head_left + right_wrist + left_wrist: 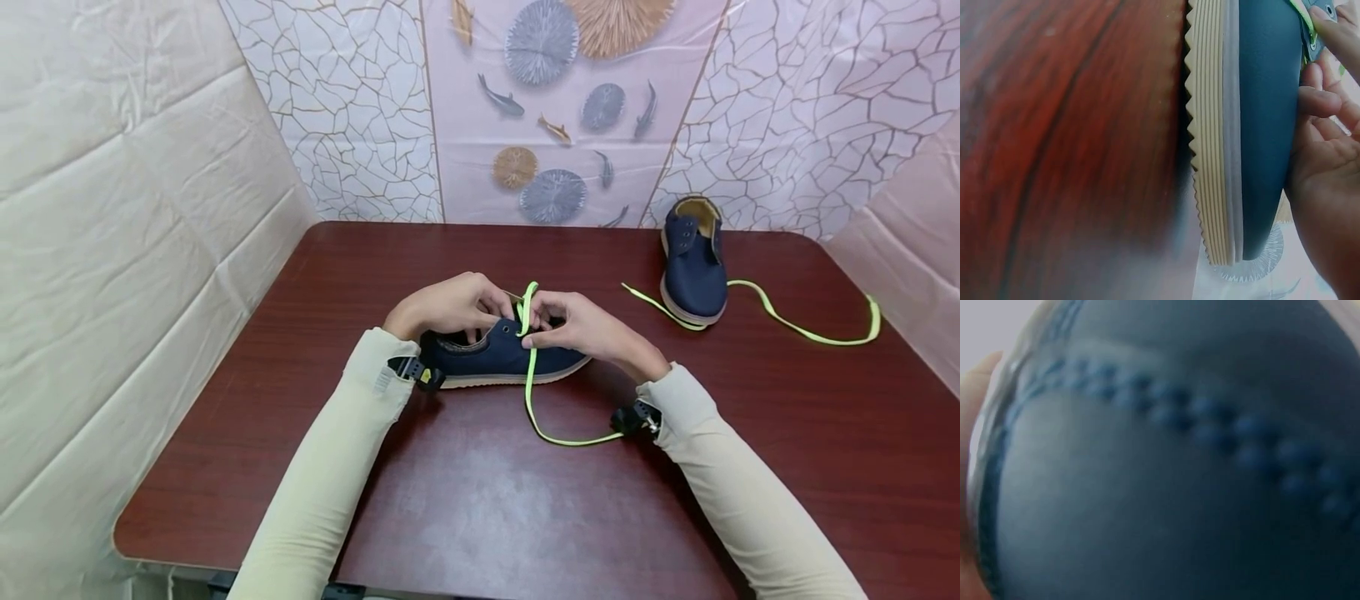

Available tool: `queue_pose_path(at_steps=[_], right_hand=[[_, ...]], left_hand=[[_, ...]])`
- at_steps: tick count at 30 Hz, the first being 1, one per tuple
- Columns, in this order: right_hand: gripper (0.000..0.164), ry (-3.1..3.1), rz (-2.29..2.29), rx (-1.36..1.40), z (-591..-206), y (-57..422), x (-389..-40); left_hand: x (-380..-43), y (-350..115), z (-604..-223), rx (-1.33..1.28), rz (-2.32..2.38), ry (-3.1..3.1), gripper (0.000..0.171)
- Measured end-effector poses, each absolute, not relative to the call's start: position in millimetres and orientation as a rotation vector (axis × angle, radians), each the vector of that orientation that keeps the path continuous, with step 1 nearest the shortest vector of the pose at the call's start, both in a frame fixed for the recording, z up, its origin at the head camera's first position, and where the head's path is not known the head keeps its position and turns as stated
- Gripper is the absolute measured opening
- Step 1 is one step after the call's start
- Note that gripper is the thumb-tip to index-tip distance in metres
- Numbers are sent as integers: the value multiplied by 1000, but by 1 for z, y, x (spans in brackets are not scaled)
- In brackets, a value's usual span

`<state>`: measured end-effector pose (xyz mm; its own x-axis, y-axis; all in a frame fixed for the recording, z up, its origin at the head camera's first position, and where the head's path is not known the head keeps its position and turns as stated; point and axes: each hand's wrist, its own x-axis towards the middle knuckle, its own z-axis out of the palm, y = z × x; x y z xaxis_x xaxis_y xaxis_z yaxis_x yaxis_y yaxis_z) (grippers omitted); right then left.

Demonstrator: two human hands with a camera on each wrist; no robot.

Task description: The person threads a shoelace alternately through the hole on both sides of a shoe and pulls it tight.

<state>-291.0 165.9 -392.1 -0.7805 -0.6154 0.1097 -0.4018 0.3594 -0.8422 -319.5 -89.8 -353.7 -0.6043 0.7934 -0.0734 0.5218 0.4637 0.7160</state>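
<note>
A navy blue shoe with a pale ridged sole stands sideways on the table, its toe to the right. The left hand reaches over the shoe's opening and grips the eyelet flap with curled fingers. At the eyelets the right hand pinches the neon yellow-green shoelace between thumb and fingers. One end of this lace hangs over the shoe's side and curves across the table toward the right wrist. The left wrist view holds a blurred close-up of the shoe's stitched upper; the fingertips inside the shoe are hidden.
A second navy shoe sits at the back right, toe toward the person. Its yellow-green lace trails out on both sides. The dark red-brown table is bordered by a patterned cloth behind and pale cloth on both sides.
</note>
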Motion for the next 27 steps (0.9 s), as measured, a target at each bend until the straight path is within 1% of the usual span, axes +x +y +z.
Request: queue_pose_path(at_steps=[4,9,17,27], right_hand=[[17,2389,-1338,-863,-390,165,-292],[15,2345,-1357,-888,-389,165,-293],[21,2297,-1420,-876,-390,164,-292],[21,2313,-1412,-877,-392,166,-291]], left_hand=[[-320,-96,-351,1082,919,2338,18],[-319,-107,-345,1046,961,2332,13],[-320,-127,-341,962,1131,2301,14],[-329,-143,-348,944,1452,2234,11]])
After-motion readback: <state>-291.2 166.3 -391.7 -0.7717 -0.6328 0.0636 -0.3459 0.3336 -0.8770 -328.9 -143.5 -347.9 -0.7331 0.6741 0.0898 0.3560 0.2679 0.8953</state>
